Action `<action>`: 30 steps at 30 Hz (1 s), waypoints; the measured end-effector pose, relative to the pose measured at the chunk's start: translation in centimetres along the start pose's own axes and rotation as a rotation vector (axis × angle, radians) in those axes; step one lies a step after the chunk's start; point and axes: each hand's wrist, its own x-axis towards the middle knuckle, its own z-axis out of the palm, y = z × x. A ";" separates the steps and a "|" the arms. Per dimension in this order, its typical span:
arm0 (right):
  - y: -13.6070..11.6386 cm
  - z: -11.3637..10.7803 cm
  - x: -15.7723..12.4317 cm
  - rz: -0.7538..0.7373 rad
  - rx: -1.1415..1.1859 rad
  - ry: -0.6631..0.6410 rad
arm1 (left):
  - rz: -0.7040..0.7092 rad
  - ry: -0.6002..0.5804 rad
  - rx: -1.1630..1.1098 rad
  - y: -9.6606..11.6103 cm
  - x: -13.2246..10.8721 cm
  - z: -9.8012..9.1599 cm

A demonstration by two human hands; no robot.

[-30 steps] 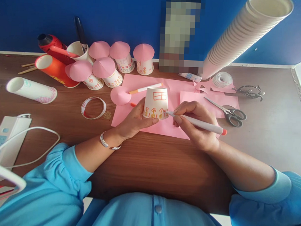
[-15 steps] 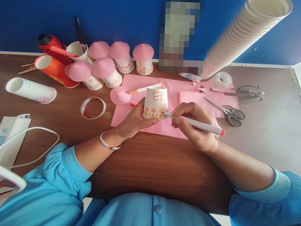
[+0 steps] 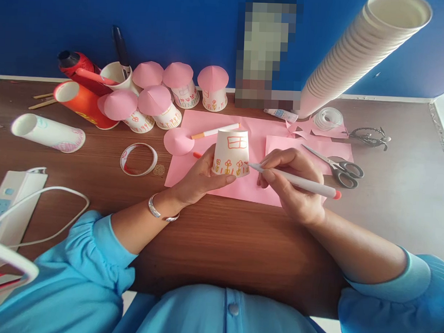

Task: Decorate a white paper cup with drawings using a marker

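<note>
My left hand [image 3: 204, 173] is closed around an upside-down white paper cup [image 3: 230, 150], with fingers at its left side and thumb along its lower rim. A red window and a row of red and yellow flowers are drawn on the cup. My right hand [image 3: 293, 186] pinches a white felt-tip pen [image 3: 309, 184] with a red end. Its tip is at the cup's lower right edge, by the last flower. Behind the cup, a marker [image 3: 216, 131] with an orange end and a pink paper cone [image 3: 178, 141] lie on pink paper [image 3: 243, 194].
Several decorated cups with pink cone roofs [image 3: 213, 79] stand at the back left. Scissors [image 3: 340, 168], a tape roll [image 3: 328, 119] and a tall stack of paper cups [image 3: 364, 55] are on the right. A tape ring [image 3: 154, 159] and a power strip [image 3: 19, 198] are on the left.
My right hand has shifted slightly right, and the pen tip has moved from the third flower to the cup's right edge. My left hand keeps its hold on the cup.
</note>
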 end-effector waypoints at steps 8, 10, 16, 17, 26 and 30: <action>-0.3 0.1 0.0 0.015 -0.018 -0.024 | 0.002 -0.011 0.007 0.3 0.0 0.3; -0.4 0.2 0.0 0.017 -0.016 -0.034 | 0.001 -0.001 0.028 0.4 0.0 0.3; -0.6 0.2 0.0 0.025 -0.024 -0.079 | 0.008 0.011 0.059 0.3 0.0 0.2; -0.6 0.2 0.0 0.024 -0.028 -0.081 | 0.009 0.008 0.059 0.3 0.1 0.2; -0.9 0.1 0.1 0.010 -0.049 -0.086 | 0.014 0.011 0.055 0.2 0.1 0.3; -0.9 0.2 0.1 -0.001 -0.067 -0.089 | 0.004 -0.001 0.018 0.3 0.0 0.5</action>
